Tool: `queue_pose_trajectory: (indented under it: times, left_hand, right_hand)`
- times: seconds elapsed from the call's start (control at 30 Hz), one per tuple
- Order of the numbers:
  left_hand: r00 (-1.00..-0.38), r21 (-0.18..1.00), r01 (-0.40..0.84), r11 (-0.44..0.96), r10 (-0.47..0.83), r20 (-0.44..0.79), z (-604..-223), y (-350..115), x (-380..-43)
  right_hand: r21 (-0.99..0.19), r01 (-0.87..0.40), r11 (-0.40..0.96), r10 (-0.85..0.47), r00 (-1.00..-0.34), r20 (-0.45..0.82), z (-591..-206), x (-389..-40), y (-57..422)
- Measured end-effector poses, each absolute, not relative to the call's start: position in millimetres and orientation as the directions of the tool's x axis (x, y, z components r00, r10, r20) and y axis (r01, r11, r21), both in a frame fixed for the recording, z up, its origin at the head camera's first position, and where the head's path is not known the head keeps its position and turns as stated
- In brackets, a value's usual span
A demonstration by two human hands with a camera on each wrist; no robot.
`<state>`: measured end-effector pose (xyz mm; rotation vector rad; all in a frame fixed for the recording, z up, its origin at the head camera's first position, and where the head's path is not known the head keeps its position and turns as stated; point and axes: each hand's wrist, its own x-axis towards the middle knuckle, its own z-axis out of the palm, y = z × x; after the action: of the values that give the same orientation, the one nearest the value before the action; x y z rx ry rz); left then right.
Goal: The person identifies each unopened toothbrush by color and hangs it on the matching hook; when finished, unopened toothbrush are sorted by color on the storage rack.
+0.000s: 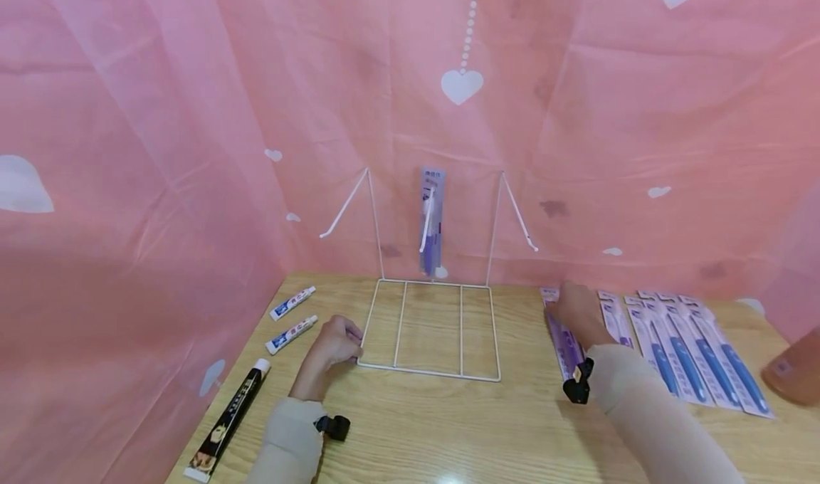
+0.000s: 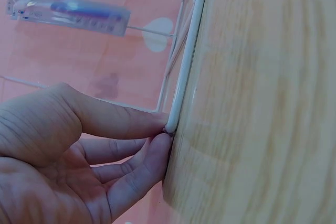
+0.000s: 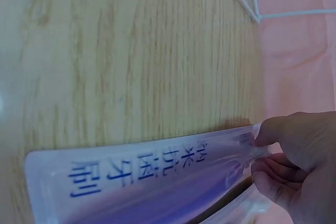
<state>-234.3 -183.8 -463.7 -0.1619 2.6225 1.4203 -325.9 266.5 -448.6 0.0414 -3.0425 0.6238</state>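
A white wire rack (image 1: 429, 327) stands on the wooden table (image 1: 448, 427), its base flat and three hooks raised at the back. One packaged toothbrush (image 1: 432, 221) hangs on the middle hook. My left hand (image 1: 333, 345) pinches the rack's front left corner (image 2: 173, 124) between thumb and fingers. My right hand (image 1: 576, 313) pinches the far end of a purple packaged toothbrush (image 1: 566, 349) that lies on the table right of the rack; in the right wrist view its pack (image 3: 147, 182) is printed with blue characters.
Several blue packaged toothbrushes (image 1: 692, 352) lie in a row at the right. Two small toothpaste tubes (image 1: 292, 318) and a long black tube (image 1: 229, 420) lie at the left. Pink heart-printed cloth (image 1: 192, 149) walls the table. A brown object (image 1: 794, 366) sits at the far right.
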Motion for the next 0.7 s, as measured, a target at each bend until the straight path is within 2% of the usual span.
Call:
queue_pose_trajectory:
  times: [0.2, 0.43, 0.7]
  left_hand:
    - [-0.984, 0.829, -0.156, 0.537, -0.010, -0.179, -463.0, -181.6, -233.6]
    - [-0.982, 0.823, -0.170, 0.542, -0.022, -0.188, -461.4, -181.8, -233.9]
    - [-0.977, 0.817, -0.197, 0.541, -0.037, -0.211, -460.9, -181.9, -233.8]
  right_hand:
    - [-0.348, -0.056, 0.936, -0.040, -0.998, 0.053, -439.2, -322.7, 264.7]
    - [-0.380, -0.117, 0.918, -0.067, -0.988, 0.142, -416.0, -324.9, 258.2]
    - [-0.362, -0.179, 0.915, -0.104, -0.971, 0.217, -396.3, -319.8, 250.2]
